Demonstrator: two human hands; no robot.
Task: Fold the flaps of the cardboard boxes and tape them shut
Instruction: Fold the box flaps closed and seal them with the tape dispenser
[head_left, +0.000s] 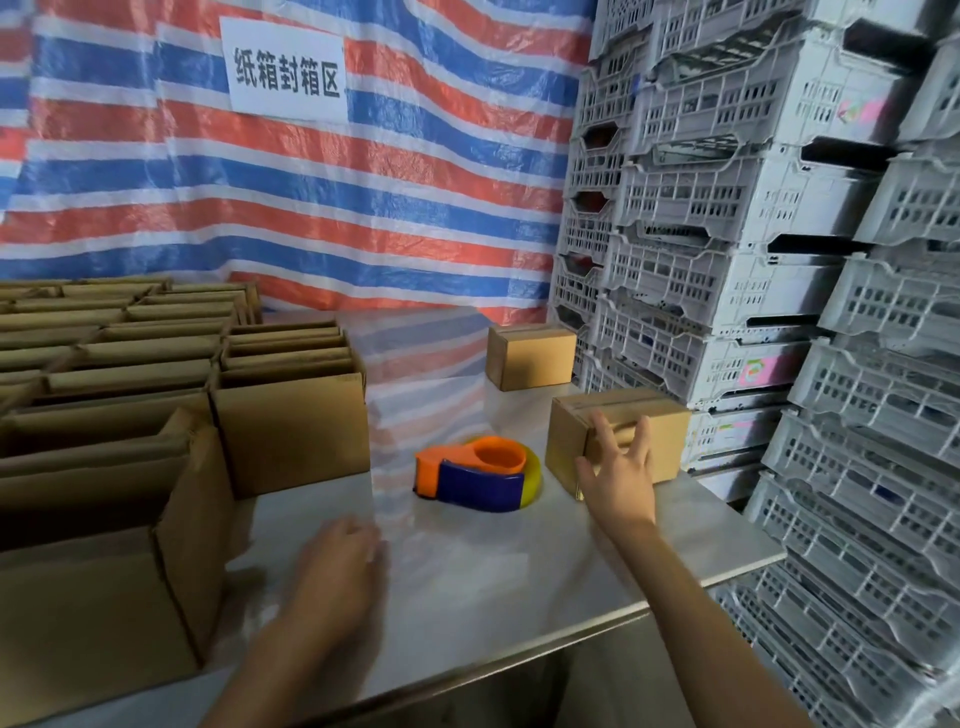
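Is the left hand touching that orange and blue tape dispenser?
Apart. The head view shows a strip of bare table between the left hand and the tape dispenser.

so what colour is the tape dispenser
The tape dispenser is orange and dark blue, seen best in the head view.

You have two closed boxes, the back box (531, 358) and the near box (665, 447), one tape dispenser (480, 475), one paper sign (285, 70), and two hands, your left hand (337, 571) and right hand (618, 486). The open boxes (291, 431) and white crates (727, 275) overlap too much to count.
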